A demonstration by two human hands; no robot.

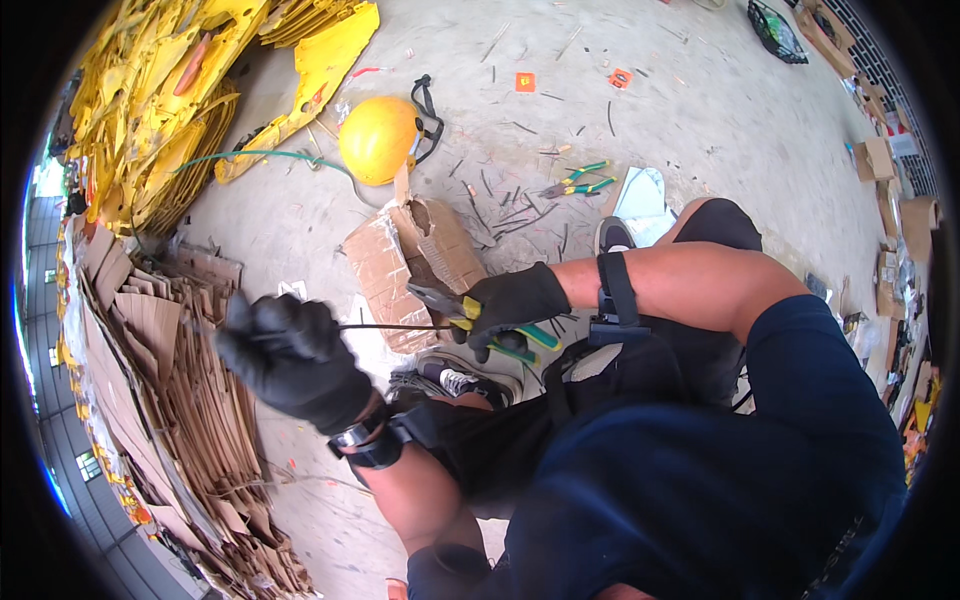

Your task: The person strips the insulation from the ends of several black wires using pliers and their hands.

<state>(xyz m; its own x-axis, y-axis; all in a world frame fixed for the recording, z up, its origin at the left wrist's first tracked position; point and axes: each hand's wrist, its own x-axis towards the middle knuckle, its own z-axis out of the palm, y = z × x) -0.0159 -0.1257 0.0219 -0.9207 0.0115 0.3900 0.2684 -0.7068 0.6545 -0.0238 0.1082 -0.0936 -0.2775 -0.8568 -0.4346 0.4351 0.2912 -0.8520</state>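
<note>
My right hand, in a black glove, is closed around combination pliers with green and yellow handles. Their jaws point left, over an open cardboard box. A thin black cable runs nearly straight between my two hands. At its left end my left hand, also gloved and slightly blurred, is curled into a fist around it. The cable's other end disappears at my right fingers beside the pliers, so whether those fingers grip it is hidden.
A second pair of pliers lies among scattered cable offcuts. Beyond the box sits a yellow safety helmet. Flattened cardboard is stacked at left, below piled yellow panels. Cartons line the right side.
</note>
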